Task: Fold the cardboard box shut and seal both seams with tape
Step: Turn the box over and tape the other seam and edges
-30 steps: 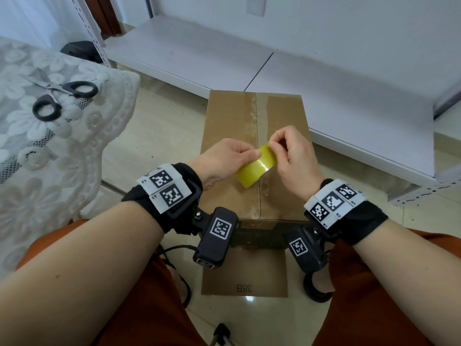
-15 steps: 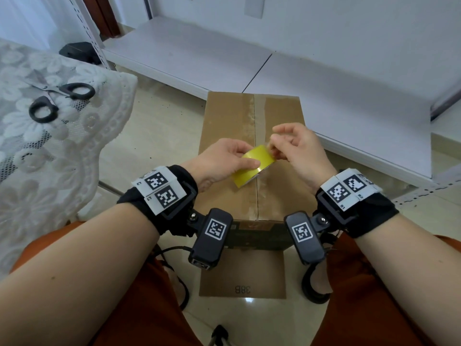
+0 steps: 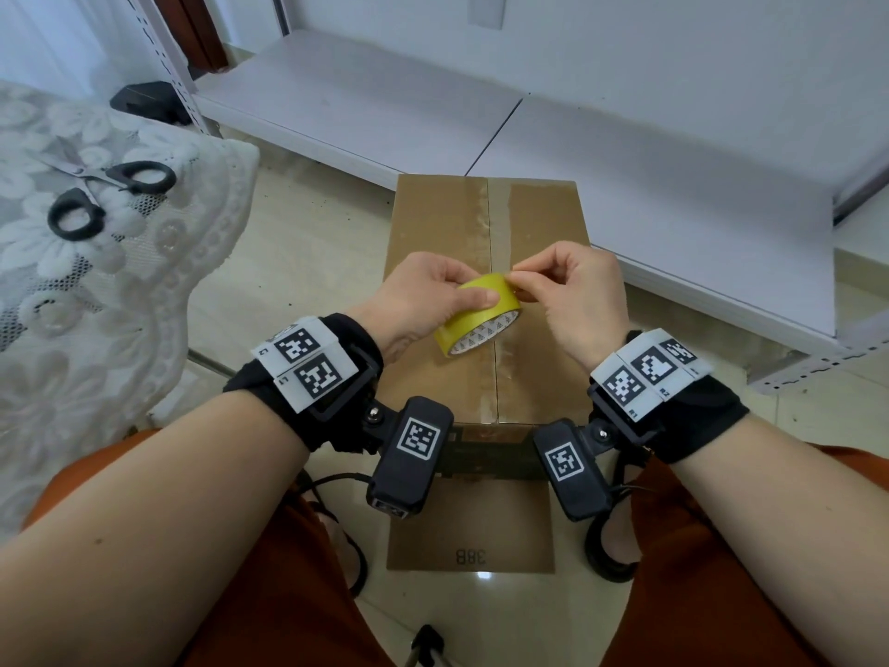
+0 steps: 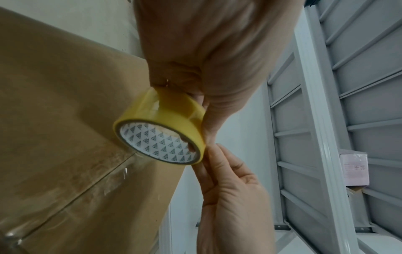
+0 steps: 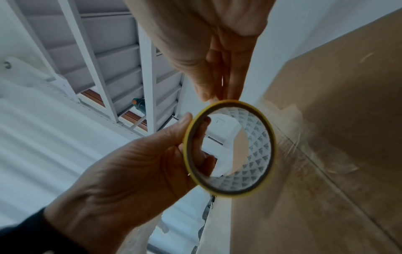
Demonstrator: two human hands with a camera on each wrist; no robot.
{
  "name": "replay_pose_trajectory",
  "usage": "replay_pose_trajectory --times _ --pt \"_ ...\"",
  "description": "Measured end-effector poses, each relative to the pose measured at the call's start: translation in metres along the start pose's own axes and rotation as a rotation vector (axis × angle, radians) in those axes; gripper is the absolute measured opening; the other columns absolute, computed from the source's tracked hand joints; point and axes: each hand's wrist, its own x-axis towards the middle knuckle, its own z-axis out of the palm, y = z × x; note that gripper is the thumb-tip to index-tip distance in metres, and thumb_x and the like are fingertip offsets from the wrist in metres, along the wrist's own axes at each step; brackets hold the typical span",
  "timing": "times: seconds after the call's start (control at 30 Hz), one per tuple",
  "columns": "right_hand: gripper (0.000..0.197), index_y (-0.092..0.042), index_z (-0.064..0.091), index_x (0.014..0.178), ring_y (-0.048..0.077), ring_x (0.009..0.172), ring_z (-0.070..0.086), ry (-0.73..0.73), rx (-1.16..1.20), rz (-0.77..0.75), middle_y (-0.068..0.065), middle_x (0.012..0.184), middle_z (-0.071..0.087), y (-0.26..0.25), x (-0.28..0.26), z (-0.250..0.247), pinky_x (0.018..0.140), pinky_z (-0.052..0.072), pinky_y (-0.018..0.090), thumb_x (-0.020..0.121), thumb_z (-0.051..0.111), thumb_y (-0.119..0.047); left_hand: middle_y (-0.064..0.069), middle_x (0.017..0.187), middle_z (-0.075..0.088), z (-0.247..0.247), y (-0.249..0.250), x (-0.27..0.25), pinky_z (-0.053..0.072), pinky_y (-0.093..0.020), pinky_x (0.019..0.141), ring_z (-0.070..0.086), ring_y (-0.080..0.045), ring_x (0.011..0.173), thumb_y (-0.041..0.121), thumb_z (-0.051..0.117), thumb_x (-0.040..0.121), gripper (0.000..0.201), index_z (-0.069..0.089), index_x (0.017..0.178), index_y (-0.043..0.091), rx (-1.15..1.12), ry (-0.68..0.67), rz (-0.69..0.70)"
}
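head: left hand (image 3: 423, 300) holds the yellow tape roll (image 3: 478, 315) above the closed cardboard box (image 3: 447, 223) on the floor, right hand (image 3: 572, 300) pinching its upper edge; scissors (image 3: 103, 192) on lace cloth | left wrist: right fingertips (image 4: 214, 154) at the roll's rim | right wrist: left fingers (image 5: 202, 149) curl through the core

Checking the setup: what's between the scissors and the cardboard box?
In the head view, bare floor tile separates the scissors, lying on lace cloth, from the cardboard box.
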Motion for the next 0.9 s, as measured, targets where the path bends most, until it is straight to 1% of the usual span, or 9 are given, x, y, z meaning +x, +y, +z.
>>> replay_pose_trajectory --times 0.1,0.2,0.33,0.4,0.57,0.63,0.7,0.83,0.9 --pt "0.018 -0.03 0.067 0.068 0.019 0.074 0.069 0.013 0.013 -0.015 -0.003 0.074 0.07 0.001 -0.003 0.002 0.071 0.058 0.044 0.078 0.074 -0.016 -0.004 0.083 0.072 -0.002 0.001 0.001 0.052 -0.022 0.07 0.064 -0.012 0.075 0.021 0.076 0.079 0.01 0.071 0.085 0.015 -0.004 0.037 -0.008" --pt "0.017 -0.028 0.067 0.07 0.02 0.076 0.069 -0.002 0.054 -0.018 -0.001 0.075 0.07 -0.002 -0.005 0.002 0.073 0.058 0.045 0.079 0.073 -0.015 -0.001 0.078 0.068 -0.005 0.003 0.002 0.048 -0.018 0.061 0.062 -0.009 0.068 0.019 0.076 0.079 0.01 0.071 0.085 0.014 0.001 0.062 -0.014" --pt "0.011 -0.011 0.065 0.076 0.023 0.076 0.07 -0.037 0.144 0.011 0.009 0.078 0.07 -0.01 -0.009 0.003 0.074 0.059 0.04 0.083 0.068 -0.003 -0.001 0.076 0.068 -0.008 0.003 0.002 0.045 -0.017 0.058 0.06 -0.008 0.066 0.019 0.077 0.078 0.013 0.071 0.087 0.011 0.008 0.087 -0.035" --pt "0.01 -0.006 0.062 0.078 0.023 0.073 0.071 -0.048 0.207 0.038 0.013 0.077 0.07 -0.012 -0.009 0.002 0.073 0.06 0.037 0.085 0.065 0.001 0.001 0.074 0.067 -0.008 0.002 0.003 0.045 -0.016 0.056 0.059 -0.007 0.064 0.019 0.077 0.078 0.012 0.071 0.085 0.012 0.029 0.097 -0.041" --pt "0.009 -0.003 0.06 0.078 0.026 0.069 0.071 -0.065 0.274 0.083 0.016 0.074 0.071 -0.015 -0.008 -0.001 0.067 0.06 0.035 0.085 0.063 0.003 0.001 0.074 0.066 -0.007 0.002 0.003 0.045 -0.018 0.058 0.059 -0.008 0.066 0.019 0.077 0.079 0.013 0.071 0.088 0.012 0.082 0.11 -0.027" --pt "0.008 -0.001 0.06 0.079 0.027 0.067 0.071 -0.067 0.291 0.094 0.017 0.073 0.07 -0.016 -0.009 -0.002 0.064 0.06 0.032 0.085 0.062 0.004 0.001 0.074 0.065 -0.006 0.003 0.003 0.045 -0.02 0.061 0.059 -0.01 0.068 0.019 0.077 0.078 0.012 0.071 0.086 0.013 0.108 0.122 -0.009" --pt "0.009 0.0 0.06 0.079 0.027 0.066 0.071 -0.068 0.304 0.101 0.017 0.073 0.07 -0.018 -0.009 -0.003 0.063 0.06 0.032 0.086 0.062 0.005 0.001 0.074 0.064 -0.006 0.003 0.003 0.046 -0.022 0.062 0.059 -0.012 0.069 0.019 0.077 0.079 0.011 0.071 0.086 0.013 0.135 0.137 0.005" --pt "0.009 -0.001 0.06 0.079 0.029 0.065 0.071 -0.077 0.345 0.106 0.019 0.074 0.07 -0.023 -0.011 -0.001 0.062 0.06 0.034 0.085 0.062 0.006 0.005 0.066 0.057 -0.008 0.002 0.005 0.041 -0.02 0.054 0.053 -0.008 0.06 0.021 0.077 0.078 0.015 0.071 0.088 0.011 0.236 0.2 0.063" --pt "0.007 0.001 0.06 0.081 0.03 0.065 0.07 -0.076 0.352 0.105 0.02 0.074 0.07 -0.025 -0.012 0.0 0.061 0.06 0.033 0.085 0.062 0.006 0.006 0.067 0.056 -0.009 0.001 0.007 0.04 -0.021 0.054 0.052 -0.007 0.061 0.023 0.078 0.077 0.019 0.072 0.091 0.011 0.29 0.221 0.084"
